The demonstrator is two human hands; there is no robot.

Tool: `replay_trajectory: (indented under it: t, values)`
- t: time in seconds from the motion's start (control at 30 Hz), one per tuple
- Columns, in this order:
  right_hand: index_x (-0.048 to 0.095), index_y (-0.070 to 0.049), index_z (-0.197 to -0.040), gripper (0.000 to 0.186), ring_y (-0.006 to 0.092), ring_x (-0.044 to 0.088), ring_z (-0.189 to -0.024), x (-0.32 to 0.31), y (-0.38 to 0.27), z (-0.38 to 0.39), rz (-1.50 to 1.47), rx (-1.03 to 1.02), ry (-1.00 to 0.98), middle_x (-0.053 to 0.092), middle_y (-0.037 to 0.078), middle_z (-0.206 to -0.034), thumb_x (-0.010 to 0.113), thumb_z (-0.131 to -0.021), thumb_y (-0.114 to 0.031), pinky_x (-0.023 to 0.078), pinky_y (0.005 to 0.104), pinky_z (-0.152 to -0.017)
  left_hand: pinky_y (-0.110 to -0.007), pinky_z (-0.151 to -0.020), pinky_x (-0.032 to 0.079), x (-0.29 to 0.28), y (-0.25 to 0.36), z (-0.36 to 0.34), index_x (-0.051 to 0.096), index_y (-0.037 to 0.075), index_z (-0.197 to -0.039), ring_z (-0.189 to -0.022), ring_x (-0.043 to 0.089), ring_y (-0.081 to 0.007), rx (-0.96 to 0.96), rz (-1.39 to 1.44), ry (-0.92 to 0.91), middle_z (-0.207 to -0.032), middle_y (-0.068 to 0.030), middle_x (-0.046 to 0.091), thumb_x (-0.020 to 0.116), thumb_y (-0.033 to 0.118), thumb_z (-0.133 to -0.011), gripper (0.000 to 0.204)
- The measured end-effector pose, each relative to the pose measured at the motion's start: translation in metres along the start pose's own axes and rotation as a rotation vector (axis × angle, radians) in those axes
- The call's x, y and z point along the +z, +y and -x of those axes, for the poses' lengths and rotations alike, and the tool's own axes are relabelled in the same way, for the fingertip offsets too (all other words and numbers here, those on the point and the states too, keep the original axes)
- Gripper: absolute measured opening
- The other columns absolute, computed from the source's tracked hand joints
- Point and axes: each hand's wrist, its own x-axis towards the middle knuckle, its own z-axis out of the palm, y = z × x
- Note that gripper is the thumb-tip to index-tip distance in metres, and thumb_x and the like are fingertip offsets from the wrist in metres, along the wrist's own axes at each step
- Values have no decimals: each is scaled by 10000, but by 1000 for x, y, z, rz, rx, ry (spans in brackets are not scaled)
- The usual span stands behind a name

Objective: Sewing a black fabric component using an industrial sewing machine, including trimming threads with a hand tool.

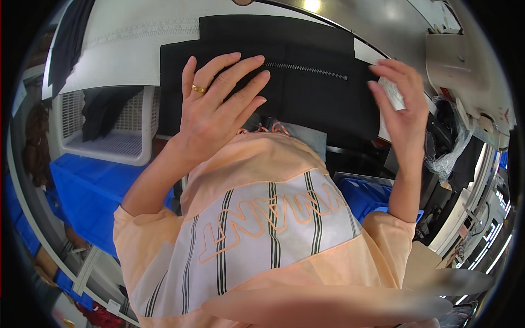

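A piece of black fabric (306,104) lies spread over the front of the white worktable and hangs toward my lap. A metal zipper (309,69) runs across it, its right end marked by a small stop. My left hand (219,90), with a gold ring on one finger, is over the left part of the fabric, fingers spread; the fingertips hide the zipper's left end. Whether they touch the cloth I cannot tell. At the fabric's right edge my right hand (403,98) is raised, thumb apart from the curved fingers, nothing seen between them.
A sewing machine (465,68) stands at the right, with a clear plastic bag (451,150) below it. At the left a white plastic basket (146,123) holds dark cloth, above a blue bin (90,188). More black cloth (68,44) hangs over the table's far left.
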Motion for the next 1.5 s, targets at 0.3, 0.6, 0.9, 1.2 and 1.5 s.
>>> replay_trajectory:
  t: [0.3, 0.6, 0.9, 1.2, 1.5]
  values:
    - [646, -44, -818, 127, 232, 558, -726, 48, -50, -27, -74, -214, -73, 556, 50, -787, 703, -706, -57, 467, 332, -645, -416, -1109, 237, 1, 4, -2, 708, 77, -1000, -1036, 581, -174, 29, 93, -13, -1130, -10, 654, 716, 147, -697, 312]
    - [563, -35, -717, 86, 163, 561, -674, 37, -61, -43, 40, -372, -286, 515, 47, -679, 645, -698, -56, 470, 275, -577, -417, -1087, 298, 4, 6, -5, 701, 93, -986, -996, 596, -157, 36, 62, 59, -1110, 10, 652, 741, 81, -712, 277]
    - [637, -14, -900, 87, 160, 613, -723, 20, -24, -23, -398, 108, -207, 634, 54, -818, 626, -815, -2, 479, 268, -649, -418, -1030, 339, 4, 3, -10, 696, 117, -960, -935, 605, -173, 46, 81, 65, -1062, 17, 648, 761, 95, -701, 268]
    - [640, -35, -973, 141, 301, 596, -937, -15, 26, 4, 253, 90, 8, 633, 103, -971, 650, -837, -74, 476, 364, -808, -450, -955, 394, -7, 19, -22, 708, 129, -1065, -970, 576, -223, -58, 49, -92, -1058, -43, 583, 731, 127, -765, 301]
    - [610, -8, -1119, 220, 222, 618, -802, -26, 41, 28, 97, 374, 64, 649, 107, -928, 539, -959, -142, 481, 315, -767, -450, -934, 439, -4, -4, -41, 717, 151, -1018, -1019, 544, -265, 49, 162, -185, -1086, -60, 550, 729, 160, -745, 274]
